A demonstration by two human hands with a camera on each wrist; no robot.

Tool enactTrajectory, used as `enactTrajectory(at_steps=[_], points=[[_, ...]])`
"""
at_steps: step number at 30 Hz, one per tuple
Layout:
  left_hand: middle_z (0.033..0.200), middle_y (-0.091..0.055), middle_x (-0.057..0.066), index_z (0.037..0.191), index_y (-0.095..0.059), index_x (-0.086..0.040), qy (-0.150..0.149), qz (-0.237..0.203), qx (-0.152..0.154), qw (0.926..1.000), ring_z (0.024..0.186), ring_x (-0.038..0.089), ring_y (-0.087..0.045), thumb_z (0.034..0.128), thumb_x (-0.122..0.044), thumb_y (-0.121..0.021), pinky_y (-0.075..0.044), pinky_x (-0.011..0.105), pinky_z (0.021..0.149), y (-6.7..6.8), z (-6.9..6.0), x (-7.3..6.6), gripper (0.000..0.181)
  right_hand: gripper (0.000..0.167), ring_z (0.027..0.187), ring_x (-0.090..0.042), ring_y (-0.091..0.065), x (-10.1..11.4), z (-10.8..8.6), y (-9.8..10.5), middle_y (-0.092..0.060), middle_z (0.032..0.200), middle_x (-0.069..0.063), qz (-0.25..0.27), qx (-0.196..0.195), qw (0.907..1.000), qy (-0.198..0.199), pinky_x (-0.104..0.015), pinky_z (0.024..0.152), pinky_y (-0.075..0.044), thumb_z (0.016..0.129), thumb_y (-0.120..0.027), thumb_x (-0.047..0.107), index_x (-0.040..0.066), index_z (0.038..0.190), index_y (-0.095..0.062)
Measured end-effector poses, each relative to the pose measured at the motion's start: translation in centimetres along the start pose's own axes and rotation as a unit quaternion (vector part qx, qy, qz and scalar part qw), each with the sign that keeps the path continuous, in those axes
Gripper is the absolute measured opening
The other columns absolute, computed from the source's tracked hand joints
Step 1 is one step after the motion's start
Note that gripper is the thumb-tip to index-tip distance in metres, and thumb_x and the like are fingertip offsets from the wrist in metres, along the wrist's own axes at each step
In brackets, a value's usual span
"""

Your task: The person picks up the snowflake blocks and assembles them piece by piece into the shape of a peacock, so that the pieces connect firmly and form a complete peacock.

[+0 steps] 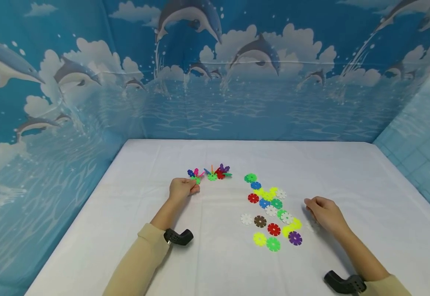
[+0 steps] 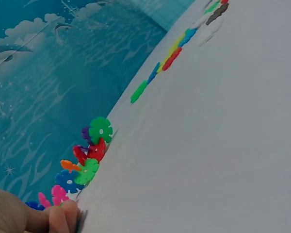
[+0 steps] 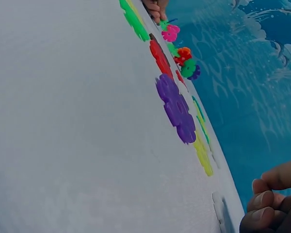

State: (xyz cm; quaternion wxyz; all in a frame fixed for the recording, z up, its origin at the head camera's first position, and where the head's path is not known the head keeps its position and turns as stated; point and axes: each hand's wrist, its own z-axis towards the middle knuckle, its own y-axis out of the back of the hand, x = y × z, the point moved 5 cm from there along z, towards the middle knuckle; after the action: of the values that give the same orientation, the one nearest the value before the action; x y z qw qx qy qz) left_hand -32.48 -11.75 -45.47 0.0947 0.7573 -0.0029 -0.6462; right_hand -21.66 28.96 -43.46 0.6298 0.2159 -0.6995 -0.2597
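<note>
My left hand (image 1: 182, 188) pinches the near edge of a small cluster of interlocking plastic snowflake discs, at its green disc (image 1: 198, 180). Pink discs (image 2: 59, 193) and a blue disc (image 1: 190, 173) stand up from that cluster. Just right of it is a joined group with a green disc (image 1: 212, 177), a red disc (image 1: 220, 175) and a purple disc (image 1: 224, 167). My right hand (image 1: 324, 212) hovers right of the loose discs, fingers loosely curled, with nothing seen in them. A white disc (image 3: 218, 211) lies on the cloth near these fingers.
Loose flat discs are spread right of centre, among them a brown disc (image 1: 260, 221), a purple disc (image 1: 295, 238) and a yellow disc (image 1: 259, 239); some overlap. They lie on a white-covered table (image 1: 215, 263). A dolphin-print curtain (image 1: 215, 111) hangs behind and along the sides.
</note>
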Motion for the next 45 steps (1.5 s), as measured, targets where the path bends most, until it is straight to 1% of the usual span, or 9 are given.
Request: enactTrajectory(at_steps=[9,12,15,19,25,31,34,37,45], points=[[0.055,-0.061,0.003,0.084,-0.066,0.008,0.081,0.064,0.054,0.9931,0.046,0.004,-0.059,0.0965,-0.013,-0.061,-0.045,0.012,0.045,-0.5,1.4,0.2,0.025,0.038,0.057,-0.018,-0.045,-0.6,-0.4,0.2,-0.048,0.063,-0.003,-0.039,0.032,0.9987,0.005,-0.031,0.053,-0.038,0.103,-0.048,0.034,0.001,0.085,-0.055],[0.054,-0.060,0.003,0.073,-0.066,0.003,0.068,0.101,0.064,0.9905,0.044,0.005,-0.057,0.0962,-0.017,-0.062,-0.044,0.013,0.044,-0.7,1.0,0.0,0.030,0.035,0.061,-0.018,-0.045,-0.8,-0.5,0.4,-0.049,0.067,-0.003,-0.076,0.068,0.9947,0.013,-0.030,0.055,-0.037,0.101,-0.053,0.034,0.002,0.089,-0.057],[0.052,-0.058,0.001,0.063,-0.065,-0.003,0.007,0.177,0.081,0.9808,0.043,0.005,-0.054,0.0962,-0.022,-0.061,-0.043,0.016,0.046,-1.6,0.3,-0.6,0.038,0.034,0.066,-0.017,-0.046,-1.2,-0.6,0.7,-0.050,0.070,-0.002,-0.101,0.103,0.9893,0.024,-0.028,0.056,-0.037,0.095,-0.062,0.036,0.002,0.093,-0.059],[0.057,-0.060,-0.001,0.070,-0.067,-0.006,-0.106,0.245,0.121,0.9560,0.051,0.010,-0.052,0.0966,-0.025,-0.060,-0.042,0.023,0.053,-4.8,-0.9,-2.2,0.034,0.039,0.067,-0.016,-0.045,-1.3,-0.9,1.2,-0.047,0.071,-0.002,-0.101,0.143,0.9834,0.048,-0.027,0.057,-0.036,0.084,-0.077,0.035,0.002,0.097,-0.059],[0.089,-0.067,0.001,0.101,-0.071,-0.007,-0.224,0.283,0.175,0.9161,0.081,0.013,-0.060,0.0961,-0.020,-0.063,-0.049,0.026,0.072,-11.5,-2.2,-4.3,0.016,0.045,0.065,-0.015,-0.044,-1.6,-0.9,1.5,-0.045,0.071,-0.002,-0.092,0.158,0.9809,0.067,-0.027,0.058,-0.036,0.076,-0.084,0.030,0.002,0.098,-0.057],[0.120,-0.062,0.008,0.127,-0.064,-0.008,-0.295,0.443,0.134,0.8358,0.110,0.021,-0.057,0.0967,-0.025,-0.062,-0.048,0.029,0.093,-16.5,-2.5,-5.1,0.034,0.045,0.066,-0.016,-0.043,-2.0,-0.8,1.3,-0.044,0.071,-0.002,-0.102,0.140,0.9829,0.062,-0.027,0.057,-0.035,0.076,-0.084,0.032,0.003,0.094,-0.055],[0.126,-0.057,0.010,0.135,-0.057,-0.006,-0.279,0.500,0.113,0.8119,0.114,0.021,-0.054,0.0963,-0.032,-0.063,-0.048,0.028,0.094,-17.7,-1.9,-4.8,0.047,0.045,0.067,-0.016,-0.042,-2.0,-0.7,1.1,-0.042,0.071,-0.002,-0.102,0.130,0.9841,0.066,-0.027,0.057,-0.034,0.076,-0.084,0.033,0.005,0.091,-0.052],[0.124,-0.056,0.010,0.133,-0.059,-0.005,-0.253,0.505,0.102,0.8189,0.112,0.020,-0.052,0.0951,-0.035,-0.064,-0.049,0.026,0.091,-18.1,-1.3,-4.4,0.048,0.045,0.067,-0.016,-0.042,-1.9,-0.7,0.9,-0.041,0.071,-0.002,-0.101,0.125,0.9842,0.074,-0.028,0.057,-0.034,0.077,-0.084,0.033,0.006,0.089,-0.050],[0.106,-0.058,0.005,0.114,-0.065,-0.008,-0.236,0.387,0.089,0.8867,0.103,0.019,-0.052,0.0901,-0.027,-0.072,-0.049,0.027,0.087,-17.8,-0.5,-3.8,0.032,0.044,0.068,-0.016,-0.041,-1.7,-0.7,0.9,-0.041,0.072,-0.002,-0.101,0.126,0.9839,0.077,-0.028,0.057,-0.033,0.079,-0.082,0.033,0.006,0.088,-0.049]])
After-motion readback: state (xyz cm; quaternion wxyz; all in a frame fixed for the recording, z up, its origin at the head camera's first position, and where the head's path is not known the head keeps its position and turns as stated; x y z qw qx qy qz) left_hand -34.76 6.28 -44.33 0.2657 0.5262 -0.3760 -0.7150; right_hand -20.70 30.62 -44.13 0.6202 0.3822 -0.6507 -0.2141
